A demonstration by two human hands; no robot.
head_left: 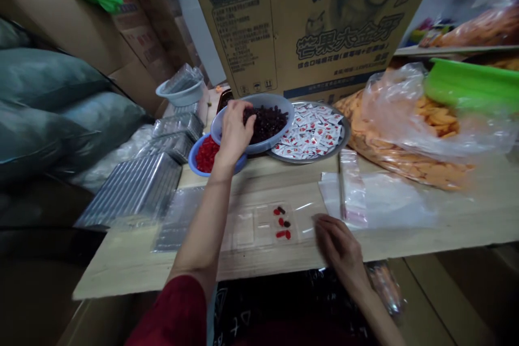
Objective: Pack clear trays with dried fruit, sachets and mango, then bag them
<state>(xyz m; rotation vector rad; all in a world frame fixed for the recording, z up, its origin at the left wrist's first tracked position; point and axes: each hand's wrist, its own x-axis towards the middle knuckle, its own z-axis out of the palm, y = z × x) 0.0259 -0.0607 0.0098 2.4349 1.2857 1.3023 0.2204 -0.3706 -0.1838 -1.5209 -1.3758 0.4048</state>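
Note:
My left hand [236, 127] reaches over the left side of a pale blue bowl [259, 147] of small dark candy-like pieces [270, 121]. Its thumb and fingers are apart at the edge of the pieces. Below it, a smaller blue bowl [194, 165] holds red pieces [207, 154]. A clear plastic tray with compartments [263, 225] lies in front of me, with several red and dark pieces [281, 222] in its right-hand compartments. My right hand [338, 246] hovers at the table's front, right of the tray. Its fingers are bent and smeared by motion, so their hold is unclear.
A round metal tray [346, 132] holds many small white-and-red packets. Stacked clear trays [133, 186] stand left. Plastic sleeves [352, 186] lie right, before a bag of orange pieces [405, 143]. A large carton [308, 27] stands behind, and a green container [470, 84] far right.

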